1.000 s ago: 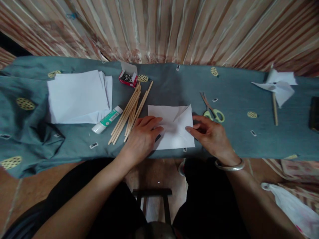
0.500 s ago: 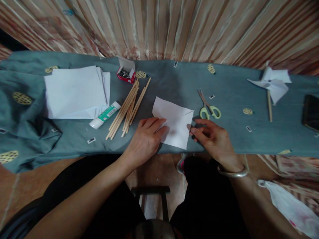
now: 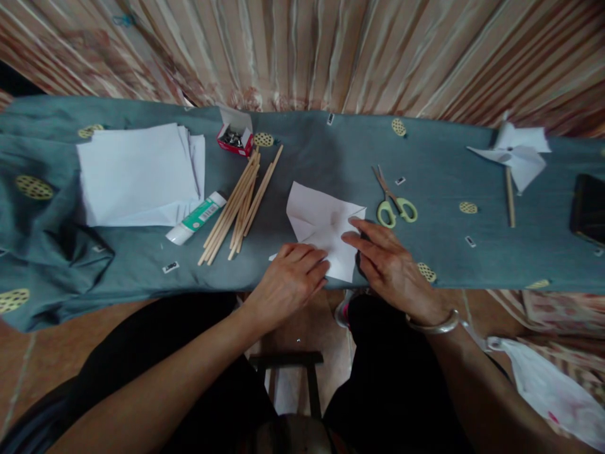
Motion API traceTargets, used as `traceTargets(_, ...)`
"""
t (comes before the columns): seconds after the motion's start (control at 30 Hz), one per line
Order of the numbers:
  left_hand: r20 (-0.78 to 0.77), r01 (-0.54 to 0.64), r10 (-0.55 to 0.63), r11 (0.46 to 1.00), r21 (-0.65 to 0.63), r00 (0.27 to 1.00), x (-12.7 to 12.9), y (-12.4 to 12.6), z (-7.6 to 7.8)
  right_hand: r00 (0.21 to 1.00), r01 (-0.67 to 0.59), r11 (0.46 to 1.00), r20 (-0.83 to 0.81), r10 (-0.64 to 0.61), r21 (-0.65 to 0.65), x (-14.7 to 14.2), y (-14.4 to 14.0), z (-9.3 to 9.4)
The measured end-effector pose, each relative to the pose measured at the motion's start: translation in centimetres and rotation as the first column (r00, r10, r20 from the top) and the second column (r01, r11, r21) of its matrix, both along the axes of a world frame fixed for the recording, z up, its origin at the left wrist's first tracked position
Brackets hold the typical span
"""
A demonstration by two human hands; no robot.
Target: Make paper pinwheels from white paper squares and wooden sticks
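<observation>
A white sheet of paper [image 3: 317, 219] with fold creases lies on the grey-blue cloth [image 3: 331, 154] near its front edge. My left hand [image 3: 289, 282] rests palm down on the paper's near left corner. My right hand [image 3: 388, 265], with a silver bangle on the wrist, presses its fingers flat on the paper's right edge. Neither hand grips anything; both lie on the sheet.
A stack of white paper [image 3: 137, 173] lies at the left, with a glue tube [image 3: 195, 217] and several wooden sticks [image 3: 241, 205] beside it. A red box of pins [image 3: 233, 135] sits behind them. Green-handled scissors [image 3: 396, 205], a paper pinwheel [image 3: 517, 157] and a dark object [image 3: 588, 208] lie to the right.
The paper has been turned and now shows creases. My left hand slid toward me onto the near corner, and my right hand moved onto the right edge.
</observation>
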State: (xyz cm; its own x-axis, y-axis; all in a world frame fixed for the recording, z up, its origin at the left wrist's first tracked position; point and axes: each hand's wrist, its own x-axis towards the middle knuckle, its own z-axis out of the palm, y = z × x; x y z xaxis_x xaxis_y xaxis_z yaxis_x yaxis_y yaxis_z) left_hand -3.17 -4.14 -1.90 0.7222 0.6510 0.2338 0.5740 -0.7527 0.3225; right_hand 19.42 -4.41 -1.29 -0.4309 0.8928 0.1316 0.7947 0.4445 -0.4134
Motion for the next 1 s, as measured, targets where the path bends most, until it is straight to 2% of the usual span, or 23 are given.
traceTargets(0.3,-0.001,0.026,-0.026,0.989,0.144,1.000,-1.1,0.6,-0.4,0.997,-0.034,0.995,0.060,0.040,-0.097,0.0,-0.1,1.0)
traceTargets(0.47,0.031,0.005,-0.011,0.986,0.166,0.999,-1.6,0.8,-0.4,0.997,-0.044,0.994,0.063,0.051,-0.099,-0.6,-0.6,0.9)
traceTargets(0.7,0.061,-0.025,0.016,0.988,0.149,0.998,-1.5,0.6,-0.5,0.988,-0.033,0.994,-0.152,0.016,-0.108,-2.3,-0.5,1.2)
traceTargets(1.0,0.118,-0.081,0.072,0.994,0.073,0.990,-1.4,0.8,-0.6,0.886,0.111,0.974,-0.424,-0.186,-0.195,-3.5,0.5,0.2)
